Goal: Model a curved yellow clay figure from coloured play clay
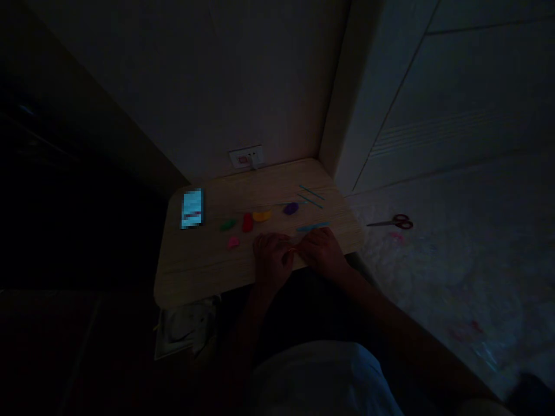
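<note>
The scene is very dark. Near the front edge of a small wooden table [195,271], my left hand [271,257] and my right hand [323,248] meet, fingers curled round a small orange piece [291,251] pinched between them. Behind the hands lie lumps of coloured modelling clay: pink [233,242], green [228,224], red [247,222], yellow [262,216] and purple [290,208]. A flat blue strip [313,226] lies just beyond my right hand. Two thin teal sticks [311,196] rest further back.
A lit phone [192,209] lies on the table's left side. A wall socket [246,157] sits behind the table. Red-handled scissors [392,222] lie on the pale surface to the right. A crumpled bag [186,326] is below the table's front left.
</note>
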Demonstrator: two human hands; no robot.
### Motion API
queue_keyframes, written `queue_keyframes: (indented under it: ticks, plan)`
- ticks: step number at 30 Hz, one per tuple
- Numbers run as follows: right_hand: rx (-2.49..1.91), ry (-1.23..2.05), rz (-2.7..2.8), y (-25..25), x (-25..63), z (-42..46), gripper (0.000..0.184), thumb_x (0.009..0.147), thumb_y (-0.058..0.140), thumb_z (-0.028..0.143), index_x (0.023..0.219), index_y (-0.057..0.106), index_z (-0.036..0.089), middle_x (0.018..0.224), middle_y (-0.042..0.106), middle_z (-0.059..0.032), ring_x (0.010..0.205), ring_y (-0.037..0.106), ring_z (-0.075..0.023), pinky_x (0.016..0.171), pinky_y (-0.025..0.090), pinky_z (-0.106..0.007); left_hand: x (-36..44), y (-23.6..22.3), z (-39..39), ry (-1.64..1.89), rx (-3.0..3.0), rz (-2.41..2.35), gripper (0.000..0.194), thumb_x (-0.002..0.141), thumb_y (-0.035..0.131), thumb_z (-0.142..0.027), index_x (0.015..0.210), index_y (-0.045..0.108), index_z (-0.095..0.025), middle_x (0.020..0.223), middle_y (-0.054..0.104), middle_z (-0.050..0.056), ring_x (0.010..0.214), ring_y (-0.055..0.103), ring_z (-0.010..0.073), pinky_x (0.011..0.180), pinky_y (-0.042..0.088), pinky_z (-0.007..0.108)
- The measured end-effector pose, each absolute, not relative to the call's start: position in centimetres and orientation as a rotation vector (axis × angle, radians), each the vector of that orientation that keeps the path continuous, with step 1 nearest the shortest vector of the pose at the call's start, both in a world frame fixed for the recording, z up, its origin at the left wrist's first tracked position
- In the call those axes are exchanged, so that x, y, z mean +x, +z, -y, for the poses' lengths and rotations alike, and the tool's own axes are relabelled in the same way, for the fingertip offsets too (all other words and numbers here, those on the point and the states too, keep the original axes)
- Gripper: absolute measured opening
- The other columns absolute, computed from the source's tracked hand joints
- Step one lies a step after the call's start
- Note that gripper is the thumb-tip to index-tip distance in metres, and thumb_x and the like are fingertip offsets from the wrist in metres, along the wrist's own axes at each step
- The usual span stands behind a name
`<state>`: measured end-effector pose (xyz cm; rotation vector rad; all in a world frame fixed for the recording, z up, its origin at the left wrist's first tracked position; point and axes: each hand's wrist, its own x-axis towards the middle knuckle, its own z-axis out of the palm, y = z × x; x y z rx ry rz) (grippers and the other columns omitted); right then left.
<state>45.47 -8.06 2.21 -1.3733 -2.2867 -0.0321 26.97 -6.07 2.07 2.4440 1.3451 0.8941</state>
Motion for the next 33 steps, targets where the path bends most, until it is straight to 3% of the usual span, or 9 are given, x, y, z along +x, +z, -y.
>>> queue_keyframes:
  ticks: [3,9,16,20,26,29,33]
  plan:
    - [-1.378,-0.034,2.269,2.1,46.4,7.5,0.021,0.102,0.057,0.028,0.094,0.075,0.021,0.086,0.071,-0.006,0.09,0.06,-0.0241,0.084,0.036,-0.039,27.0,2.2,6.1,0.907,2.453,-1.332,0.011,0.088,0.07,-0.02,0.091,0.077,-0.027,0.114,0.076,0.004,0.112,0.063,0.0278,0.112,0.037,0.056]
    - [-1.651,-0.134,1.635,2.5,49.5,6.2,0.019,0.1,0.052,0.026,0.095,0.069,0.019,0.086,0.07,-0.0085,0.085,0.061,-0.0253,0.083,0.041,-0.04,26.9,2.1,6.0,0.929,2.444,-1.355,0.008,0.088,0.07,-0.02,0.085,0.075,-0.026,0.11,0.076,0.004,0.108,0.064,0.0267,0.111,0.037,0.055]
    - [-1.602,0.063,2.003,2.1,47.3,7.5,0.021,0.102,0.058,0.031,0.09,0.071,0.02,0.088,0.072,-0.0084,0.088,0.064,-0.0258,0.079,0.043,-0.037,27.0,1.9,5.6,0.946,2.442,-1.38,0.004,0.088,0.075,-0.028,0.085,0.077,-0.026,0.109,0.077,0.004,0.107,0.064,0.0276,0.108,0.039,0.055]
    - [-1.618,0.1,1.992,1.6,47.0,7.5,0.021,0.101,0.059,0.031,0.092,0.075,0.02,0.089,0.075,-0.009,0.087,0.067,-0.0254,0.079,0.048,-0.037,27.0,2.0,5.7,0.922,2.457,-1.382,0.01,0.093,0.069,-0.03,0.091,0.078,-0.027,0.109,0.077,0.005,0.107,0.063,0.0276,0.109,0.038,0.055]
    - [-1.557,0.245,1.897,0.9,47.1,7.5,0.026,0.103,0.055,0.029,0.111,0.079,0.022,0.103,0.08,-0.0078,0.092,0.073,-0.0242,0.084,0.056,-0.037,27.0,1.9,5.9,0.952,2.473,-1.403,0.019,0.097,0.061,-0.025,0.107,0.078,-0.028,0.103,0.079,0.004,0.105,0.064,0.0277,0.11,0.037,0.055]
    - [-1.525,0.258,1.928,0.8,47.0,7.4,0.025,0.103,0.056,0.026,0.111,0.079,0.023,0.104,0.08,-0.0071,0.094,0.073,-0.0243,0.086,0.057,-0.037,26.9,1.8,5.9,0.951,2.482,-1.385,0.024,0.098,0.061,-0.023,0.113,0.077,-0.031,0.098,0.08,0.003,0.104,0.065,0.0275,0.113,0.033,0.057]
    - [-1.563,0.225,1.968,0.8,46.4,7.0,0.021,0.101,0.06,0.026,0.109,0.079,0.022,0.1,0.078,-0.0086,0.095,0.07,-0.0253,0.086,0.056,-0.038,26.8,1.8,5.9,0.955,2.507,-1.325,0.022,0.096,0.063,-0.02,0.106,0.078,-0.033,0.099,0.08,0.001,0.104,0.066,0.0256,0.116,0.029,0.057]
